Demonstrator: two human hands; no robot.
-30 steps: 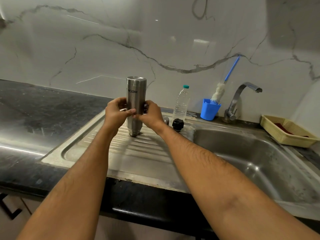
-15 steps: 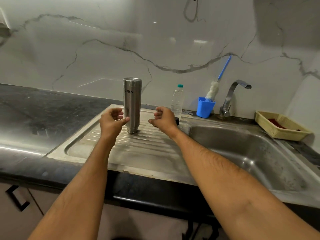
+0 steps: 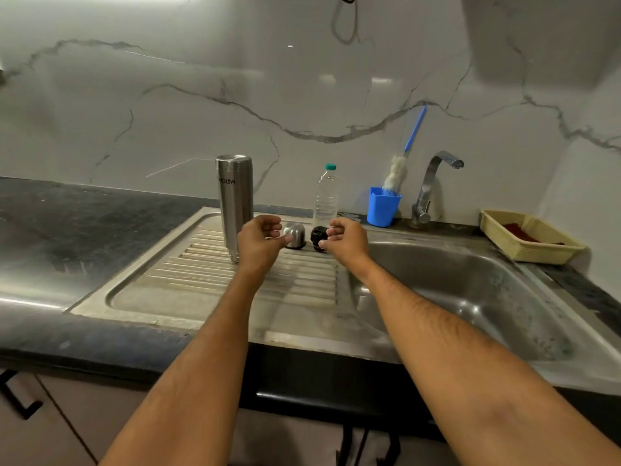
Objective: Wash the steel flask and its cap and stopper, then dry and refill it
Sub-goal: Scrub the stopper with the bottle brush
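Steel is the material of the flask [image 3: 234,203], which stands upside down on the ribbed drainboard [image 3: 188,277] of the sink, its narrow mouth end on the ridges and its flat base on top. Its printed brand lettering reads inverted. The flask stands alone, just to the left of the left hand [image 3: 260,245], and the hand's edge overlaps its lower part in the view. This hand hovers with fingers loosely curled and holds nothing. Just behind its fingertips sits the small steel cap [image 3: 295,234], dome side up, on the drainboard. Beside the cap, to the right, is the black stopper [image 3: 318,237]. The right hand [image 3: 346,242] is next to it, fingers loosely bent and empty; whether the thumb touches the stopper I cannot tell. Behind the stopper stands a clear plastic bottle [image 3: 325,196] with a green lid. Further right come a blue cup [image 3: 382,210] with a bottle brush [image 3: 398,169], the tap [image 3: 433,183], the sink basin [image 3: 470,290] and a woven tray [image 3: 527,237].
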